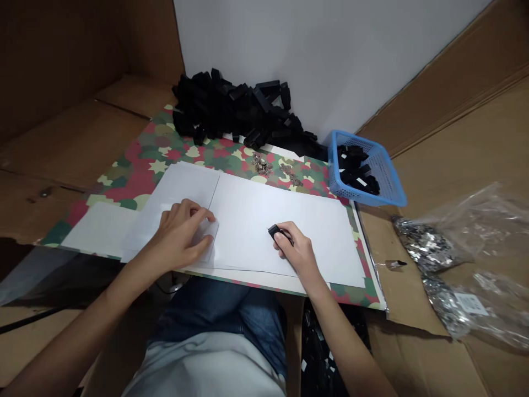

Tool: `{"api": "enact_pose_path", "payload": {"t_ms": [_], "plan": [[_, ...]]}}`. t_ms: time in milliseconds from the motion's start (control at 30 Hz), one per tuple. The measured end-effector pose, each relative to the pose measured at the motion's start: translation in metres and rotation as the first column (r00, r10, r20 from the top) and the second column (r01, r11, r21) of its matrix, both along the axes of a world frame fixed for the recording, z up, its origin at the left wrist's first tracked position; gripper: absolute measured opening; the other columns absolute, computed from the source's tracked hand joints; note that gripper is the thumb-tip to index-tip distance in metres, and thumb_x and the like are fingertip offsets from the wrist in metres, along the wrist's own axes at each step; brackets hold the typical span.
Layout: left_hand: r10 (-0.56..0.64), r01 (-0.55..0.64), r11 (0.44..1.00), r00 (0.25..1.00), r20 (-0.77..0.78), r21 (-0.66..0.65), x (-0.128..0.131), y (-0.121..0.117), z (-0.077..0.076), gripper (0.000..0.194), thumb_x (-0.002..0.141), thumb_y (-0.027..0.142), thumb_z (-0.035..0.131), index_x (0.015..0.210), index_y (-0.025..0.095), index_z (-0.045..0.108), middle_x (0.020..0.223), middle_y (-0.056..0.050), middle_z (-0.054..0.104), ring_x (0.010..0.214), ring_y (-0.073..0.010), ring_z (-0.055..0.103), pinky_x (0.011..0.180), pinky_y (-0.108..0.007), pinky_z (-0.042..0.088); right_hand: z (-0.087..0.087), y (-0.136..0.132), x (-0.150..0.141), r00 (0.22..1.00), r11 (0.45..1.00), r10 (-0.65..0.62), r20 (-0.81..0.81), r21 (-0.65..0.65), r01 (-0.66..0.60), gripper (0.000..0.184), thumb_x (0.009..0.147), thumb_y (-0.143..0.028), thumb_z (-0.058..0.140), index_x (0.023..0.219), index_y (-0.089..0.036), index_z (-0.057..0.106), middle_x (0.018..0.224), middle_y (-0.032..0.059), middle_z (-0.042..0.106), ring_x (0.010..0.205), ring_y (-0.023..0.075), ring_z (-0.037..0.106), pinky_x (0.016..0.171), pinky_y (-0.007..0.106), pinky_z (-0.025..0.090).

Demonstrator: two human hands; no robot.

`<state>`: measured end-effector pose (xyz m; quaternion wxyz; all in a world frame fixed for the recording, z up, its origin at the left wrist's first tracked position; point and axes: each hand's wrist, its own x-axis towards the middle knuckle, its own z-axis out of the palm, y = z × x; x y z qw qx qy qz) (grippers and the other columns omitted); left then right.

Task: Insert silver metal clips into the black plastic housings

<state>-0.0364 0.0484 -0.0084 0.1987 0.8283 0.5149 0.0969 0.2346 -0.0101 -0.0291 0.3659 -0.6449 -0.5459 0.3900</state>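
Observation:
My right hand (294, 245) is closed on a small black plastic part (273, 230), held between thumb and fingers above the white paper sheets (248, 220). A thin point seems to stick out from the part's left end; it is too small to make out. My left hand (182, 234) lies over the overlapping sheets on the left, its thumb and forefinger apart with a gap between the tips. Nothing shows between those fingers. Both hands are apart from each other, with bare white paper between them.
Black plastic parts (235, 105) are heaped against the wall. Small metal pieces (262, 164) lie on the patterned board (144, 149). A blue basket (390, 173) at the right holds black parts. Beyond it, clear bags (433, 248) of shiny metal pieces rest on cardboard (407, 298).

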Motion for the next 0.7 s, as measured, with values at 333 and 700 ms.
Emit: {"api": "enact_pose_path", "payload": {"t_ms": [333, 700], "plan": [[0.054, -0.055, 0.991, 0.998, -0.011, -0.123, 0.013, 0.020, 0.005, 0.021, 0.064, 0.023, 0.058, 0.084, 0.021, 0.054, 0.106, -0.007, 0.042, 0.104, -0.0315, 0.044, 0.091, -0.048, 0.035, -0.001, -0.002, -0.002, 0.987, 1.000, -0.002, 0.161, 0.017, -0.001, 0.025, 0.088, -0.043, 0.048, 0.098, -0.022, 0.055, 0.077, 0.0025, 0.061, 0.066, 0.0174, 0.059, 0.055, 0.026, 0.049], [-0.010, 0.088, 0.977, 0.929, 0.370, -0.193, -0.005, 0.027, 0.011, 0.018, 0.081, 0.038, 0.057, 0.078, 0.021, 0.064, 0.101, -0.005, 0.048, 0.106, -0.0274, 0.047, 0.097, -0.047, 0.035, -0.004, -0.001, 0.000, 0.994, 1.000, -0.018, 0.111, -0.008, 0.019, 0.024, 0.087, -0.044, 0.054, 0.099, -0.023, 0.057, 0.075, -0.0006, 0.059, 0.061, 0.0147, 0.057, 0.057, 0.026, 0.047]]}}
